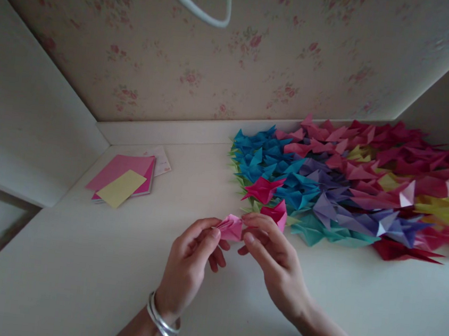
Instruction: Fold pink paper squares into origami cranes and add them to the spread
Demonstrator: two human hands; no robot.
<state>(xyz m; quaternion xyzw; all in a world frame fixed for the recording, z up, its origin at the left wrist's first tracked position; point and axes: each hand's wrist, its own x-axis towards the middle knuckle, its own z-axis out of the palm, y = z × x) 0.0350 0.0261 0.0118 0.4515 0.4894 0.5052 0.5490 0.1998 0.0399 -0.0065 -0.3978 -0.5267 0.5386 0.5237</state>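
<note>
A small pink folded paper piece, apparently an origami figure, is held up above the white tabletop. My left hand pinches its left end between thumb and forefinger, the other fingers curled beneath. At the paper's right end, my right hand has its bent forefinger at the upper corner and its thumb just below, lightly gripping the edge. Just behind my right fingers lies a magenta folded paper figure. Another magenta paper figure rests on the near left side of a large heap.
Many folded paper figures in blue, purple, pink and yellow spread across the right side. To the left lie pink paper sheets, a yellow sheet and a white card. A white cable hangs before the flowered wall.
</note>
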